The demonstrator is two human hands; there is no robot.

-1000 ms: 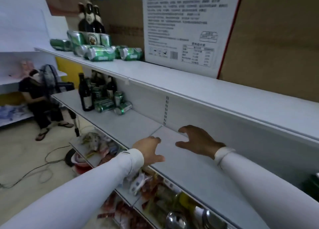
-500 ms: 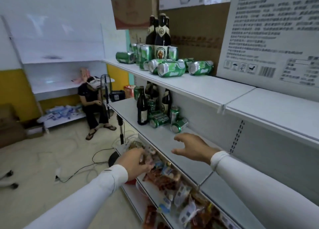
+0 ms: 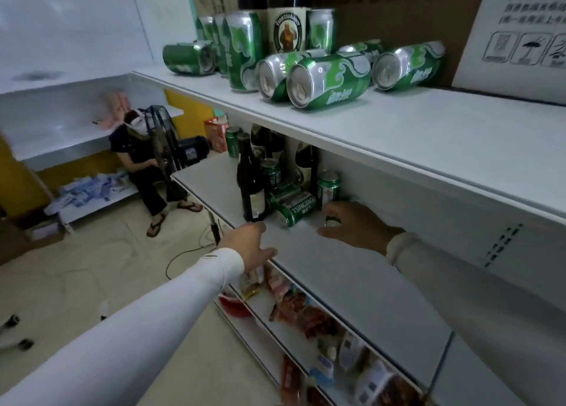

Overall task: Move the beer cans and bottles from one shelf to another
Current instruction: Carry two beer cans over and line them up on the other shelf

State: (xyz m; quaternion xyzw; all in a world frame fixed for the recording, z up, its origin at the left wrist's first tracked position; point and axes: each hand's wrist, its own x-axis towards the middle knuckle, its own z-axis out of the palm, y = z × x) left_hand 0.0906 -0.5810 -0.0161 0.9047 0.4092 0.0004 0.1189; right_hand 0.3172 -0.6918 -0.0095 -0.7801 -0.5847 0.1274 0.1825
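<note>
On the middle shelf (image 3: 361,286) stand dark beer bottles (image 3: 251,188) and green cans, with a Tsingtao can (image 3: 295,211) lying on its side. My right hand (image 3: 356,226) curls over another lying green can (image 3: 332,221); only its silver end shows between thumb and fingers. At the shelf's front edge, just below the front bottle's base, my left hand (image 3: 252,245) holds nothing and its fingers are relaxed. The top shelf (image 3: 428,136) carries several green cans (image 3: 327,79), upright and lying, and a labelled bottle (image 3: 286,29).
A lower shelf (image 3: 266,307) holds snack packets (image 3: 306,313). A seated person (image 3: 144,167) and a standing fan (image 3: 164,136) are at the left on the floor, with cables nearby. A large cardboard box (image 3: 517,38) stands on the top shelf at right.
My view has moved left and closer to the cans. My right hand has reached forward onto the lying can, and my left hand has come up to the middle shelf's edge.
</note>
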